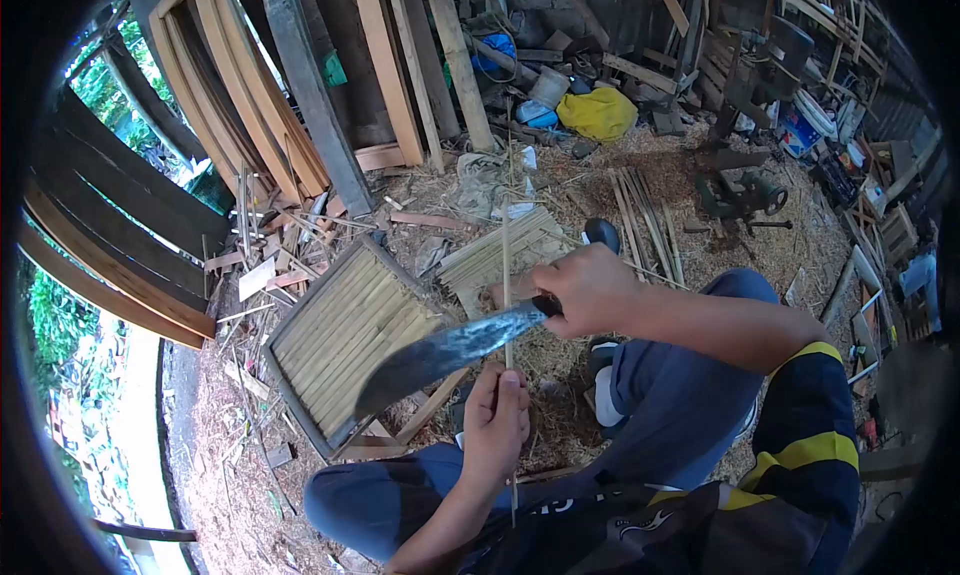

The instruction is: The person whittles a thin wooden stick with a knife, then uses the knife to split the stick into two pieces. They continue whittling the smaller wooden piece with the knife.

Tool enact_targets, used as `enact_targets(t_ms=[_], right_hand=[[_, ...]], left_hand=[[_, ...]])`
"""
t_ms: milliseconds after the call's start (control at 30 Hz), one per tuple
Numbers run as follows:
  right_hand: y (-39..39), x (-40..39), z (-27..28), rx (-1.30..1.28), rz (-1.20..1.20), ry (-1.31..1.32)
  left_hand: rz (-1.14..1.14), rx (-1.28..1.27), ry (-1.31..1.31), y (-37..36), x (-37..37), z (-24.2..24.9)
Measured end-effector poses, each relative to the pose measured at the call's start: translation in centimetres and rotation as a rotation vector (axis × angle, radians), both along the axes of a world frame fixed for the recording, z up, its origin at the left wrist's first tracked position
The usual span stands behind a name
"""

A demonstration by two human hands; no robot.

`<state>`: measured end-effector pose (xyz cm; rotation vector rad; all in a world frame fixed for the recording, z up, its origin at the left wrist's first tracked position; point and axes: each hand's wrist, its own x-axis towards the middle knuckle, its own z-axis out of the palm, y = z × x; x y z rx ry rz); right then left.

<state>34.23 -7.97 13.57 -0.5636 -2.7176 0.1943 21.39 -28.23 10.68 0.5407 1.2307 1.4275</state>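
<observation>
My right hand point(590, 289) is closed round the dark handle of a machete point(440, 357), whose broad, worn blade points down to the left. A long thin bamboo strip point(506, 230) stands nearly upright in front of me, and the blade lies across it. Lower down, my left hand point(494, 415) pinches this strip between thumb and fingers, just below the blade. Left of the blade is a bamboo-slat panel point(350, 335) in a dark frame, tilted on the floor. Behind the strip lies a bundle of flat bamboo slats point(505, 250).
Shavings cover the floor point(230, 455). Wooden frames and planks point(390, 75) lean at the back left. Several thin sticks point(648, 220) lie ahead right, near a metal vise-like tool point(740, 195). A yellow cloth or bag point(597, 115) sits among clutter behind. My bent knees are close below my hands.
</observation>
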Motion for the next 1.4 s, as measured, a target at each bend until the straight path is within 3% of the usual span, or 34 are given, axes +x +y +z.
enact_targets(t_ms=[200,300,500,700,800,1000,1100,1200,1300,1400], right_hand=[[8.3,0.0,-0.4,-0.137,-0.546,0.139],[6.1,0.7,-0.4,-0.097,-0.465,0.222],[-0.1,0.0,0.0,-0.044,0.012,-0.055],[8.1,0.1,-0.4,-0.188,-0.563,0.056],[5.9,1.0,0.1,-0.148,-0.452,0.119],[0.1,-0.2,-0.7,-0.036,0.015,-0.044],[3.6,-0.4,-1.3,-0.085,-0.143,-0.044],[7.5,-0.5,-0.3,-0.257,-0.543,0.058],[6.5,0.6,-0.4,-0.213,-0.452,0.121],[1.1,0.3,0.0,-0.193,-0.162,0.103]], left_hand=[[-0.003,0.011,-0.013,-0.4,-0.2,-0.7],[0.018,-0.002,0.004,0.1,-0.4,-1.1],[0.027,0.009,0.022,0.0,0.1,-0.7],[0.062,-0.033,-0.043,-0.2,-0.4,-0.9],[0.058,-0.049,-0.096,0.2,-1.1,-1.3],[-0.006,-0.041,-0.089,-0.1,-0.5,-0.3],[0.003,-0.023,-0.038,-0.6,-0.3,-0.7],[0.021,-0.003,-0.054,-0.6,-0.3,-1.0],[0.014,-0.013,-0.045,-0.5,0.0,-0.6],[0.017,-0.018,-0.065,-0.4,-0.7,-1.1]])
